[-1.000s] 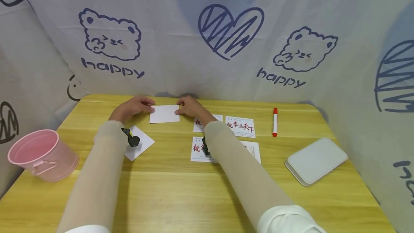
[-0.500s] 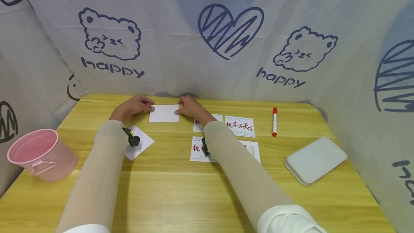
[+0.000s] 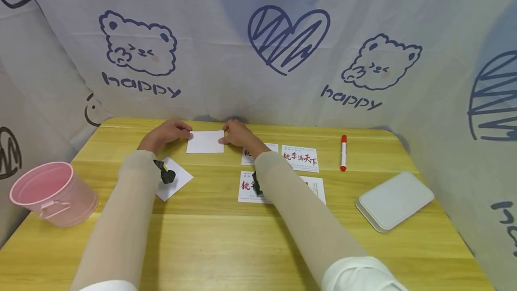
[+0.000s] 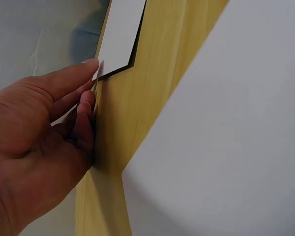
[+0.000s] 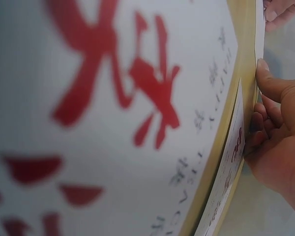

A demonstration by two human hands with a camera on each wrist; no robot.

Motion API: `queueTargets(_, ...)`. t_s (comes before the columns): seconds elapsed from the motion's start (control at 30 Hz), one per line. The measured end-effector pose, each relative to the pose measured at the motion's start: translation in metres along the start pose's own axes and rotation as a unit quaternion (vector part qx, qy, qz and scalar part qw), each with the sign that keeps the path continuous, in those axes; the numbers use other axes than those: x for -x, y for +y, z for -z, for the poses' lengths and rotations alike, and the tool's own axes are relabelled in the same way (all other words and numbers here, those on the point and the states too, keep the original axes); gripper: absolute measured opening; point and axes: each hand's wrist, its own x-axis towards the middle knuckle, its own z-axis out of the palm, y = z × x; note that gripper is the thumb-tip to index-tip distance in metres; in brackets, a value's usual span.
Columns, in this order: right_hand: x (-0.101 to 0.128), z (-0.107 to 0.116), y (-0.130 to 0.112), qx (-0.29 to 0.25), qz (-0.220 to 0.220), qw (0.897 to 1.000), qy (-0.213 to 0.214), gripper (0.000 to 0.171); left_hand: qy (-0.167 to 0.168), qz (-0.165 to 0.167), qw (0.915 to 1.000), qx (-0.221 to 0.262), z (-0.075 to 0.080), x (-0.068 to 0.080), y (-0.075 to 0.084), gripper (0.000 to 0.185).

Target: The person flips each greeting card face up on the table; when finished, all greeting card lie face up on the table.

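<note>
A blank white card [image 3: 205,142] lies near the back edge of the table, between both hands. At its left side, my left hand [image 3: 166,134] pinches a corner between thumb and fingers. The left wrist view shows the thumb [image 4: 91,65] on the card's corner, with a dark shadow under the card's edge. My right hand [image 3: 241,136] pinches the opposite side, its thumb [image 5: 265,81] on the edge and the other fingers curled below. Another white card [image 3: 179,178], turned diagonally, lies partly hidden below the left wrist.
Several cards with red characters, among them one printed card [image 3: 300,158], lie around and under the right forearm. A red-capped marker [image 3: 343,152] and a white case [image 3: 395,201] are on the right. On the left stands a pink bucket [image 3: 76,201]. A curtain [image 3: 218,80] hangs behind the table.
</note>
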Motion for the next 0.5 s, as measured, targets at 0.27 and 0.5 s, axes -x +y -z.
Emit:
queueTargets(0.27,0.0012,-0.0007,-0.0015,0.016,0.004,1.000,0.002,0.052,0.012,0.012,0.9998,-0.011,-0.0027,-0.0018,0.0030,0.035)
queueTargets(0.5,0.0046,0.0066,-0.0029,-0.047,0.027,0.999,0.001,0.050,0.022,0.006,0.9996,-0.016,-0.0022,-0.0005,0.0066,0.032)
